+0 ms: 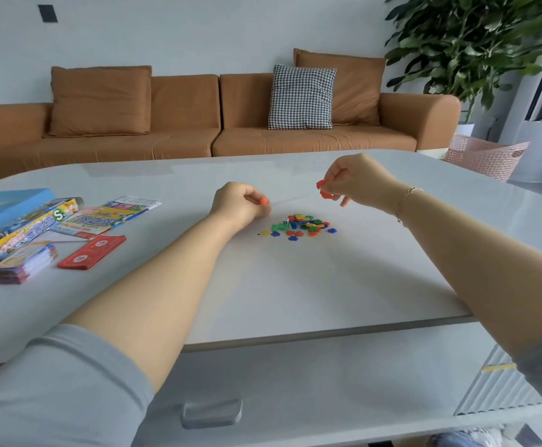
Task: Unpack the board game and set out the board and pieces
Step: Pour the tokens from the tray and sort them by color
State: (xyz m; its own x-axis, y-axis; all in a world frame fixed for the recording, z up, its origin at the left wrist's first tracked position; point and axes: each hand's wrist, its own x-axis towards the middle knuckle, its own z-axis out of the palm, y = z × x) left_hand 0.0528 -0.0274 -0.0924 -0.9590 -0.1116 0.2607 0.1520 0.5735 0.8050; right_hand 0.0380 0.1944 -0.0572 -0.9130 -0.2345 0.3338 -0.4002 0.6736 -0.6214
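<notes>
Pieces (301, 225) lay in a small mixed heap (red, blue, green, yellow, with a white die (285, 222) among them) on the table (295, 285), between and just in front of both hands. Right hand (356, 182) was raised above the table, thumb and forefinger pinched on red pieces (322, 189), other fingers loosely curled. Left hand (240, 203) rested on the table beside the heap, curled nearly closed, pinching one small orange-red piece (264, 201) at the fingertips.

Box (15, 224), folded board (108, 217), card stack (24, 261) and red notes (92, 251) sat well apart at the left; board not yet unfolded.

Judged step: sorting pieces by colour. To do it well, pick one colour at a time, pinch singly at the piece edges, and set each group down clear of the heap so nothing slides back in. Keep the die aside. Leave centre space free for the board.
</notes>
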